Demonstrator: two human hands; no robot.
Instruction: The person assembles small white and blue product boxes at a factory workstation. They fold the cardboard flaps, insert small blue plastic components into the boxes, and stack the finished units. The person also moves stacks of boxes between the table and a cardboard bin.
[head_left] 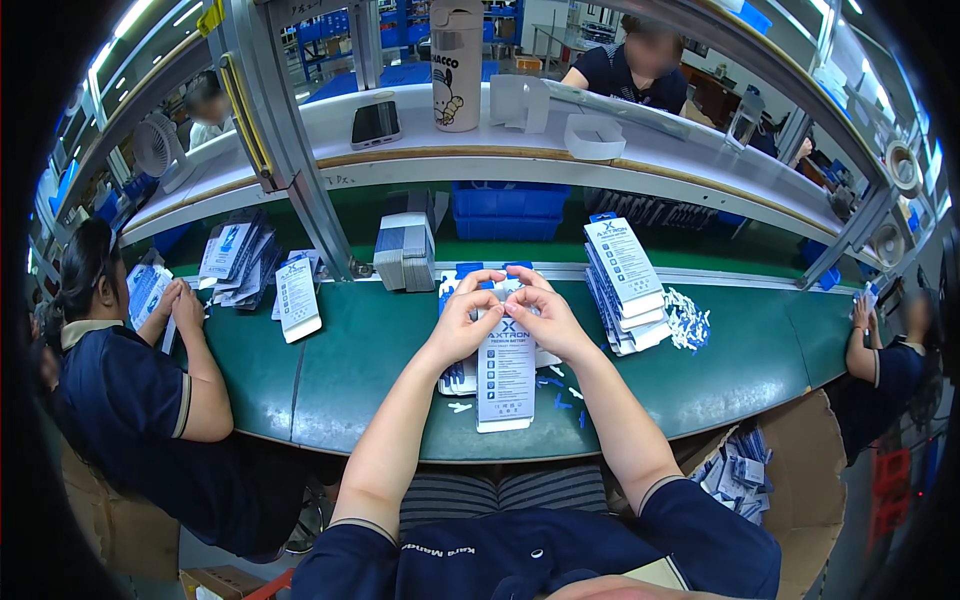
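Pinching a box [506, 385] by its top, with left hand [468, 318] and right hand [545, 318] half-closed, at a green table [355, 365], near box stack [626, 265] and loose bits [688, 322].

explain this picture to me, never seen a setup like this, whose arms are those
No machine here: these are a person's bare left hand and right hand. The one picture comes from a wide fisheye camera on the person's head, looking down, so straight edges bend. Both hands meet at the far end of a printed box; exactly what they pinch there is hard to see. On the green table, to the right, stand stacked boxes beside a pile of small white and blue pieces.
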